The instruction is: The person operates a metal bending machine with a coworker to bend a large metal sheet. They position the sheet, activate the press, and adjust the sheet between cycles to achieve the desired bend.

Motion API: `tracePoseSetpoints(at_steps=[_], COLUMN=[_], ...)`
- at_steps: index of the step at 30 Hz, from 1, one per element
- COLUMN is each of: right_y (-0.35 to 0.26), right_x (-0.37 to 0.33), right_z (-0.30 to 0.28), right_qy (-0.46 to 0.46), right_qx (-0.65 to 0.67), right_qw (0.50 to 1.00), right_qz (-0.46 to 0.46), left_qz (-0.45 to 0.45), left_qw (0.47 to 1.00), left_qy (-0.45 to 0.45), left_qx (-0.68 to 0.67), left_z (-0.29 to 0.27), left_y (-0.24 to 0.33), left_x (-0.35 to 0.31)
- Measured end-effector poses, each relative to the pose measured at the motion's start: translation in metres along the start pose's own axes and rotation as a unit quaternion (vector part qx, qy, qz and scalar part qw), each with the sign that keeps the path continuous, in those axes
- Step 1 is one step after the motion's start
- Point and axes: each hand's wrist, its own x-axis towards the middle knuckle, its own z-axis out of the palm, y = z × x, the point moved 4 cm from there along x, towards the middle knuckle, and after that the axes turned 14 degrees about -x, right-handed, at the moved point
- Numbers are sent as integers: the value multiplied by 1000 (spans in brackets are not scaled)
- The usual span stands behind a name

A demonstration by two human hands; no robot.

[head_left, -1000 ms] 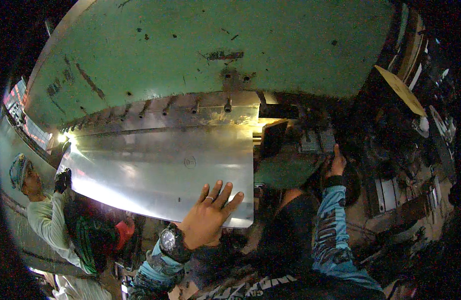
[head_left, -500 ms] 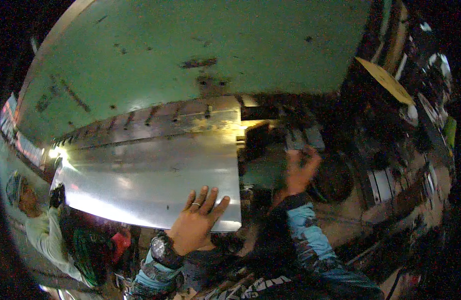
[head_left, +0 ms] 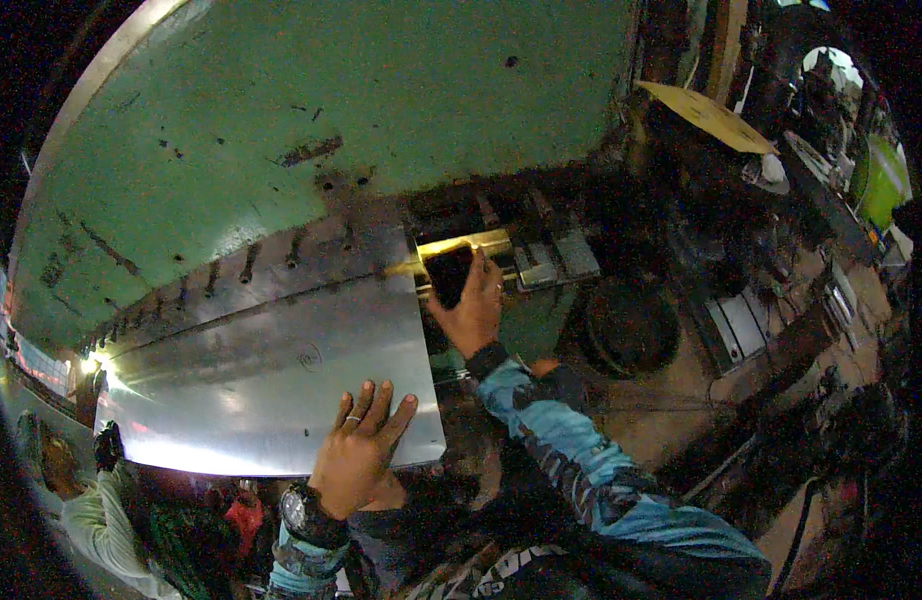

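A shiny metal sheet (head_left: pixel 231 400) lies flat, its far side against the long bed of a green machine (head_left: pixel 411 90). On its near right part rests my left hand (head_left: pixel 356 455), palm down with fingers spread. My right hand (head_left: pixel 473 315) is just past the sheet's right edge, thumb and fingers around a dark rectangular block (head_left: pixel 447 272). Beside that block runs a bright yellowish metal strip (head_left: pixel 491 240). At the sheet's far left end, a co-worker's dark-gloved hand (head_left: pixel 108 445) touches the corner.
Flat metal pieces (head_left: pixel 571 260) lie right of my right hand. A dark round tub-like object (head_left: pixel 631 325) stands farther right, near a light-coloured box (head_left: pixel 736 330). A yellow panel (head_left: pixel 706 115) juts out at the upper right. The co-worker (head_left: pixel 91 510) stands at the left.
My right hand has moved left from the flat metal pieces to the dark block and now closes around it. My left hand stays flat on the sheet. The view has shifted right.
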Motion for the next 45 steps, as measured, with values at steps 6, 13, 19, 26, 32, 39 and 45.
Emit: tracePoseSetpoints(at_steps=[6,13,19,26,32,39,45], right_y=[65,152,154,139,126,235,379], right_x=[26,121,158,174,173,138,63], right_z=[-64,-94,-56,-44,-44,-51,-5], right_qy=[-3,-246,-354,-421,-510,-232,-217], right_qx=[46,309,231,205,216,51,220], right_qw=[999,916,906,881,831,971,894], right_qz=[-6,67,-31,-74,-52,2,324], left_qz=[-10,-16,-24,-45,-59,-103,-116], left_qw=[1000,1000,999,998,998,993,990], left_qy=[-9,-18,-20,-36,-19,45,73], left_qx=[-25,-4,6,-18,-4,34,37], left_z=[-1,-6,-9,-12,-10,7,50], left_y=[0,8,9,9,7,-10,-30], left_x=[0,1,3,4,0,-15,-12])
